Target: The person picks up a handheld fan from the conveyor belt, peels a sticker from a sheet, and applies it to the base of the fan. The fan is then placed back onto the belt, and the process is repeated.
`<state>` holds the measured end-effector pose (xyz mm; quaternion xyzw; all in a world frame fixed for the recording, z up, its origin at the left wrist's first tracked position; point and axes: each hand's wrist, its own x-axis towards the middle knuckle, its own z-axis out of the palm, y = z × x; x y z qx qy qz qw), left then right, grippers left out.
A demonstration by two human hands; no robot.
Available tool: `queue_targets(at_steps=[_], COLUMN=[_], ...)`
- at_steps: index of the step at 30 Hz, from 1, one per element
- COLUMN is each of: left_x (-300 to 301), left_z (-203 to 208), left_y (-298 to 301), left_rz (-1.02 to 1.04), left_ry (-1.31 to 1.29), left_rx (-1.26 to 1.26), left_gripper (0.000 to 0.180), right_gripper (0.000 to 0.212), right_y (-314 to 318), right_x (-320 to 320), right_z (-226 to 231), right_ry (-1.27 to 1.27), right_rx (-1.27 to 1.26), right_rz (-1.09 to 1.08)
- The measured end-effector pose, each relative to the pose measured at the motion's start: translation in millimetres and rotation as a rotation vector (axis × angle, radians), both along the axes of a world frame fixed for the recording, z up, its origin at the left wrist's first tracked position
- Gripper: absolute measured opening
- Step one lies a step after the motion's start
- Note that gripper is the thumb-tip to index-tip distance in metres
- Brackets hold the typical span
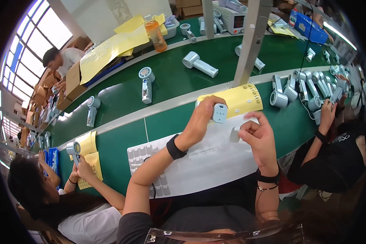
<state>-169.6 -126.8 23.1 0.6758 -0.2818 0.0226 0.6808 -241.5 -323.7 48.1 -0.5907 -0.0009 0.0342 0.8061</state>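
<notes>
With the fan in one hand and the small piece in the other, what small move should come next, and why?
Probably bring the right hand a little leftward, to carry the small grey piece to the end of the fan. The left hand holds the fan raised with its end turned toward the right hand, and the piece is pinched in the fingertips, near the fan but apart from it.
</notes>
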Motion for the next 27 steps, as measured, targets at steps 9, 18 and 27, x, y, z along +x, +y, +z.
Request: queue_targets(at_steps=[9,18,27], left_x=[-12,-12,-12], left_z=[-2,-5,-7], left_y=[-18,-18,-19], left_rz=[-0.118,-0.091,-0.064], left_ry=[-0.247,-0.295,-0.336], left_rx=[0.206,0.167,0.171], left_gripper=[0.042,0.041,0.041], right_gripper=[0.044,0.042,0.042], right_y=[3,7,9], right_x=[3,3,2], right_z=[12,15,15], right_ry=[0.041,0.000,-0.030], right_rx=[0.112,0.089,0.043], right_rz=[0.006,-0.019,-0.029])
